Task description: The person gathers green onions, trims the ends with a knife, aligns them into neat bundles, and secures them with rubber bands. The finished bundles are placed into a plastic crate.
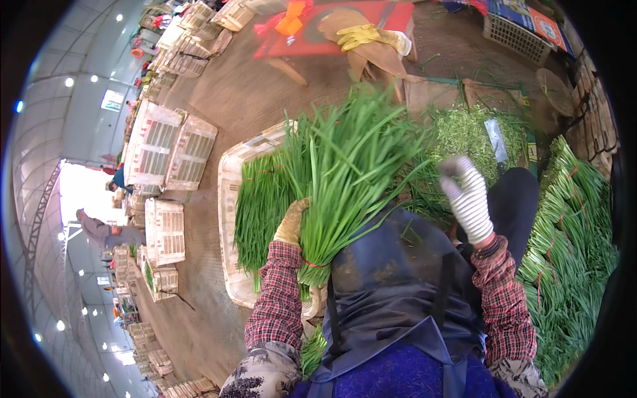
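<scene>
My left hand (pixel 291 222), in a soiled yellowish glove, grips a loose-topped bunch of long green leaves (pixel 343 184), apparently garlic chives. A red band (pixel 316 265) circles the bunch near its base, and the leaf tops fan out away from me. Under and beside it, tied bunches (pixel 264 209) of the same greens lie in a white plastic crate (pixel 226 239). My right hand (pixel 464 194), in a white striped glove, is raised to the right of the bunch. Its fingers are curved and apart from the thumb, with nothing seen between them. A dark apron (pixel 393 263) covers my lap.
Many banded bunches (pixel 567 234) are piled at my right. Green trimmings (pixel 463 134) lie ahead, with a pale flat strip (pixel 495 139) on them. Beyond stands a red table (pixel 308 40) near yellow gloves (pixel 358 37). Stacked crates (pixel 154 144) and a person (pixel 107 234) are at left.
</scene>
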Demonstrator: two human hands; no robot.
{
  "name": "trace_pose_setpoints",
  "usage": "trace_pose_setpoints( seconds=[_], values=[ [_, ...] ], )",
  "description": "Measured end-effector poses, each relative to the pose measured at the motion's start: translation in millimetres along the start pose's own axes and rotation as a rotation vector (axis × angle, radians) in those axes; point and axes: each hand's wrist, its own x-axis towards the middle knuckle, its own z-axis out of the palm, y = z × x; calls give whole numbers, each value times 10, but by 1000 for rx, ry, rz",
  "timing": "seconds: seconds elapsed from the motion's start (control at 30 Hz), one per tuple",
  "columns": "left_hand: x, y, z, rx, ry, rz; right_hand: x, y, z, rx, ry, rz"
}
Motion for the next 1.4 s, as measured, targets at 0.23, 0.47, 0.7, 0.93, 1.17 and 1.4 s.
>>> trace_pose_setpoints(
  seconds=[0.23, 0.47, 0.7, 0.93, 1.17, 1.4],
  values=[
    [-47, 531, 67, 48, -13, -72, -50, -489, 943, -270, -572, -691],
    [25, 595, 201, -959, 236, -264, 174, 10, 1175, -49, -175, -116],
    [150, 401, 152, -883, 178, -203, 134, 175, 1230, -410, -416, -360],
    [-62, 671, 170, -746, 236, -217, 128, -131, 1048, 377, -284, 149],
    [-454, 1374, 176, -297, 154, 98, -246, 445, 447, 556, -715, 759],
    [-1051, 1852, -592, -584, -387, 258, -210, 1033, 721, 1263, -470, 806]
  ],
)
